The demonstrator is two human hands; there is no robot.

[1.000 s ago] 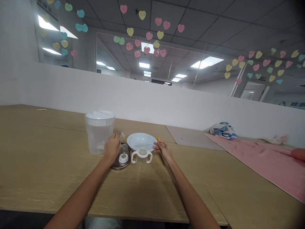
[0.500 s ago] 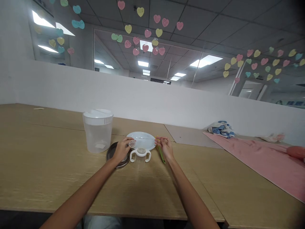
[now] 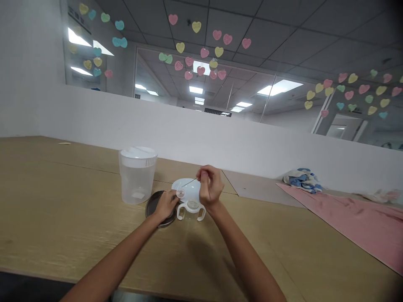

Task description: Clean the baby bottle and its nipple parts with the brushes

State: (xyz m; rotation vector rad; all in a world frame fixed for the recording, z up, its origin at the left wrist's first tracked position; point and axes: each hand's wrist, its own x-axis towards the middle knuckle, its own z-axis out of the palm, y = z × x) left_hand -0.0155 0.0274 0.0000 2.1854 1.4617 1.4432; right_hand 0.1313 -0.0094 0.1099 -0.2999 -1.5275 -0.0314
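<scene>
My left hand (image 3: 166, 204) is closed on a small clear round piece (image 3: 180, 193), held by its edge over the front of a white oval dish (image 3: 185, 183). A thin dark rod (image 3: 190, 181) is pinched in my raised right hand (image 3: 210, 184); its tip slants down left toward the clear piece, and I cannot tell whether they touch. Between my hands stands a clear cup with white twin handles (image 3: 192, 205). Under and beside my left hand lies a dark round pan or lid (image 3: 152, 206), partly covered. My right hand hides the dish's right end.
A tall translucent bucket with a white top (image 3: 137, 176) stands at the left. On the right are a pink cloth (image 3: 343, 218) and a bundled blue-and-white cloth (image 3: 302, 180). A white wall (image 3: 189, 134) rises behind the wooden table (image 3: 94, 239).
My right hand has risen and turned, tilting the thin rod from nearly level to slanting down left. The green handle beside the dish is now out of sight. The view has shifted slightly.
</scene>
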